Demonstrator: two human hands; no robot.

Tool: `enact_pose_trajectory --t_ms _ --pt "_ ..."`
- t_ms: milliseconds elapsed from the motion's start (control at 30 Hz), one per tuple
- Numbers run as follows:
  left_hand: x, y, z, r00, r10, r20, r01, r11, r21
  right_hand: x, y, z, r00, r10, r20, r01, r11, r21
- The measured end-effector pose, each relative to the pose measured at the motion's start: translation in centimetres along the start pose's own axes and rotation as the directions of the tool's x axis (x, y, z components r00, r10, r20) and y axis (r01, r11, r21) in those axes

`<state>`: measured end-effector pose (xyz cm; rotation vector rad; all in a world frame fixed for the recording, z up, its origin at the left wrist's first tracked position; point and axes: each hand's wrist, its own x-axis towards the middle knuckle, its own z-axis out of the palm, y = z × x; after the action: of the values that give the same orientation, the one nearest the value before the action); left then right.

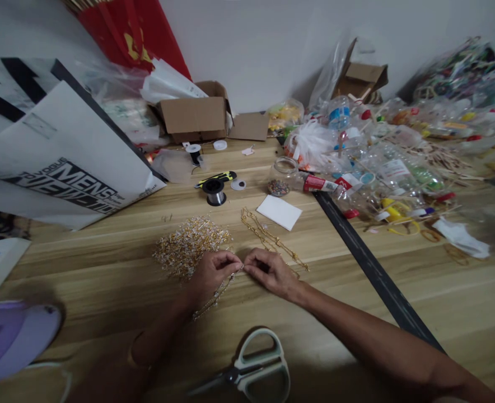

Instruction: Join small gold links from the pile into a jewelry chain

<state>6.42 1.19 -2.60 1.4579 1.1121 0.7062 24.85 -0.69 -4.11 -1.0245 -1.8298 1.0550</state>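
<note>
My left hand point(212, 273) is closed in a pinch on a beaded chain point(216, 296), whose free length trails down onto the table below the fingers. Fingertip to fingertip with it, my right hand point(271, 272) also pinches near the chain's end; the tiny piece between its fingers is too small to make out. A heap of gold and clear beaded links point(191, 242) lies just behind my left hand. Gold chains point(268, 238) stretch across the wood behind my right hand. Closer to me lie scissors point(261, 364) with pale handles, blades pointing left.
Behind the hands are a wire spool point(214, 193), a yellow-black cutter point(218, 178), a jar of beads point(280, 182) and a white card point(279, 212). Plastic bottles point(394, 168) crowd the right beyond a black strip point(356, 249). A white bag point(62, 162) stands left.
</note>
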Motion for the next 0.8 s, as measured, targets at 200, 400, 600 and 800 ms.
enact_pose_trajectory --t_ms 200,400,600,800 --pt "-0.1 0.0 -0.1 0.999 0.032 0.020 -0.032 0.999 0.002 0.1 0.4 0.0 1.000 0.003 -0.005 -0.003 0.998 0.062" --pt "0.1 -0.3 -0.2 1.000 0.023 0.012 -0.023 1.000 -0.004 0.4 0.1 -0.3 0.996 0.068 -0.065 -0.054 0.978 0.199" --pt "0.1 -0.3 -0.2 0.999 0.055 -0.002 -0.055 0.998 0.004 0.6 -0.6 -0.4 0.955 0.289 -0.070 -0.221 0.847 0.483" --pt "0.1 -0.2 -0.1 0.998 0.059 -0.022 -0.058 0.998 0.014 0.9 -0.6 -0.5 0.950 0.308 -0.060 -0.225 0.802 0.553"
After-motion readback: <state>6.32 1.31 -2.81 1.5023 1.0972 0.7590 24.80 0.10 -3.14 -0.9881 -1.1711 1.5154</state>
